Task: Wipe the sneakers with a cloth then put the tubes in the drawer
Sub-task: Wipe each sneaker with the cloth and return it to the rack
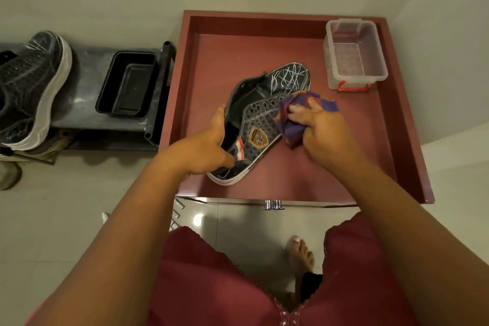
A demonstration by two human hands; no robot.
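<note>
A black sneaker point(264, 116) with a gold crest and white scribbles on its toe lies on its side on the maroon cabinet top point(264, 45). My left hand point(209, 145) grips the sneaker at its heel and collar. My right hand point(317, 124) presses a bunched purple and red cloth point(293, 111) against the shoe's lace area. A second black sneaker point(31, 87) with a white sole rests on the grey rack at the far left. No tubes show.
A clear plastic box point(354, 55) with red clips stands at the cabinet's back right corner. A black tray point(127, 85) sits on the grey rack point(82, 103) left of the cabinet. Chrome drawer handles point(274, 204) show at the cabinet front. My bare foot point(301, 251) is on the tiled floor.
</note>
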